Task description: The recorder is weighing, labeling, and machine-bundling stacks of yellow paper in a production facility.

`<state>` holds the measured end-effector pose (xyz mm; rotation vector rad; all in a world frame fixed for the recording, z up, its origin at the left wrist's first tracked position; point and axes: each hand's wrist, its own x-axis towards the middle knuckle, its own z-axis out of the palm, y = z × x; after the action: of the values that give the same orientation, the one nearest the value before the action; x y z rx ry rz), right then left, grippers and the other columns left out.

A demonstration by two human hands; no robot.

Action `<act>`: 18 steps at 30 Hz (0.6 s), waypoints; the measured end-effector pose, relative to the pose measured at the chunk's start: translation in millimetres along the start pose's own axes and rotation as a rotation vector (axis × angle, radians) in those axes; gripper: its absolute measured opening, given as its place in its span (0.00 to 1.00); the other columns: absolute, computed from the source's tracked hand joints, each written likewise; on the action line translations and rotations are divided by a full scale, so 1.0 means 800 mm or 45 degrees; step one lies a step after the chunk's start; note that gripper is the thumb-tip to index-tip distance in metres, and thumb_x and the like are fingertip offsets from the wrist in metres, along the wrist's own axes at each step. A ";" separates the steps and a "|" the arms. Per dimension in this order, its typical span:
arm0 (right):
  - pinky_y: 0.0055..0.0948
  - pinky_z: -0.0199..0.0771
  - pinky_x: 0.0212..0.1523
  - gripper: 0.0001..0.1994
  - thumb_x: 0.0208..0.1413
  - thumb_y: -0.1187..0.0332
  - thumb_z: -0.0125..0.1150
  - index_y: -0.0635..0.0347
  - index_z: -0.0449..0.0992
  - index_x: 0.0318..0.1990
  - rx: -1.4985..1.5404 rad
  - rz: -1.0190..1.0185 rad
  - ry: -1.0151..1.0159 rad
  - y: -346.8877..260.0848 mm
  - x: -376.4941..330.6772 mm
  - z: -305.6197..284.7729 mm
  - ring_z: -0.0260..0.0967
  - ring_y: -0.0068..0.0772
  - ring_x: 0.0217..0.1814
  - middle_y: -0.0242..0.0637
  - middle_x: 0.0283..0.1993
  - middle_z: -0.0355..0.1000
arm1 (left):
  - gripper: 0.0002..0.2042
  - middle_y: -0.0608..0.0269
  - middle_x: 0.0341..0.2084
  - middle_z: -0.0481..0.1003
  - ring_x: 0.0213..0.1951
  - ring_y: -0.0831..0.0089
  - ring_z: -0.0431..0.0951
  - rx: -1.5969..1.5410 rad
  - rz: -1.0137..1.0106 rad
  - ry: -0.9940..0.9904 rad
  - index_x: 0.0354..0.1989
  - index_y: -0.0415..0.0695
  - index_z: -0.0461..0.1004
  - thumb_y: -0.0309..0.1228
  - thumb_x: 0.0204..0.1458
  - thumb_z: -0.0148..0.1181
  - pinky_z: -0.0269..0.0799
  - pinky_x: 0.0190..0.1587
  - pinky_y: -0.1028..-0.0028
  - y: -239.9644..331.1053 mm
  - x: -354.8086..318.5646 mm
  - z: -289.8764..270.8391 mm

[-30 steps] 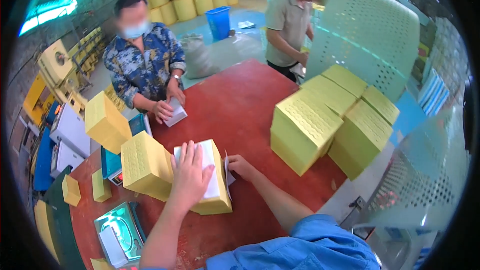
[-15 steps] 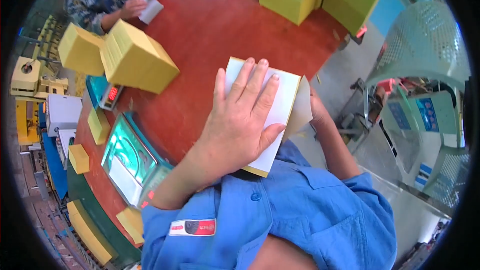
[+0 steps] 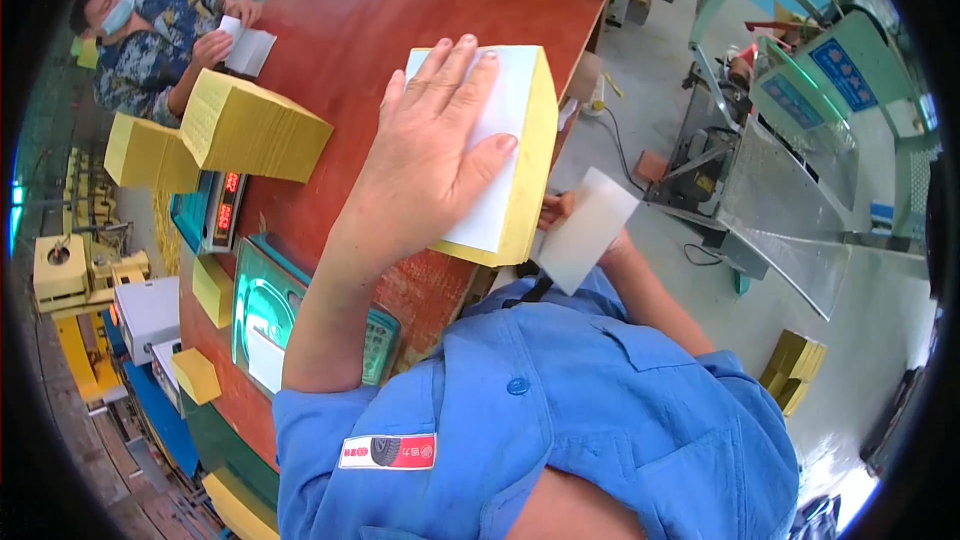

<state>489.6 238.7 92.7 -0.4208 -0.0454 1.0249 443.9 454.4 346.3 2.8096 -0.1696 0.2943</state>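
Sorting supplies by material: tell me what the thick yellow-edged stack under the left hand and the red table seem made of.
Yellow-edged stack: likely paper sheets, matte, with fine layered lines along its side and a white top sheet.
Red table: perhaps painted or laminated wood, smooth, with a soft sheen; unsure.
Left hand lies flat on the stack.

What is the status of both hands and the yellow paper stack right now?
Left hand flat on the white-topped yellow paper stack at the red table's edge. Right hand mostly hidden, pinching a white card below the edge. Nothing in the way.

Red-brown worktable (image 3: pixel 330 30); grey concrete floor (image 3: pixel 690 70); metal machine (image 3: pixel 770 170) beside table.
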 end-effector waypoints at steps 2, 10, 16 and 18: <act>0.38 0.75 0.42 0.10 0.49 0.66 0.67 0.58 0.73 0.24 -0.017 0.058 -0.024 -0.007 0.005 0.030 0.70 0.38 0.44 0.47 0.49 0.73 | 0.28 0.44 0.67 0.56 0.70 0.47 0.51 -0.019 0.012 0.018 0.65 0.37 0.60 0.41 0.60 0.47 0.40 0.69 0.50 -0.003 -0.003 -0.001; 0.29 0.70 0.36 0.14 0.53 0.60 0.62 0.59 0.71 0.23 -0.287 0.124 0.139 -0.038 0.019 0.070 0.69 0.34 0.34 0.38 0.32 0.71 | 0.29 0.43 0.66 0.57 0.69 0.48 0.53 -0.221 -0.096 0.232 0.65 0.37 0.61 0.41 0.58 0.49 0.45 0.69 0.56 -0.052 -0.037 -0.023; 0.28 0.68 0.40 0.02 0.43 0.74 0.51 0.59 0.70 0.22 -0.745 0.216 -0.024 -0.130 0.095 0.139 0.69 0.31 0.38 0.38 0.31 0.72 | 0.27 0.54 0.67 0.57 0.68 0.63 0.56 -1.589 -0.554 0.852 0.69 0.41 0.54 0.44 0.65 0.39 0.49 0.69 0.64 -0.121 -0.114 0.041; 0.26 0.67 0.40 0.02 0.42 0.74 0.51 0.59 0.69 0.22 -0.875 0.262 -0.084 -0.151 0.133 0.156 0.68 0.31 0.37 0.39 0.34 0.73 | 0.28 0.56 0.65 0.58 0.66 0.64 0.58 -1.939 -0.679 1.112 0.70 0.41 0.51 0.46 0.66 0.37 0.52 0.68 0.66 -0.127 -0.143 0.097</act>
<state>615.6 313.6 234.0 -1.0317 -0.4293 1.2135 362.1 535.8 219.0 1.0105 0.3909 0.7723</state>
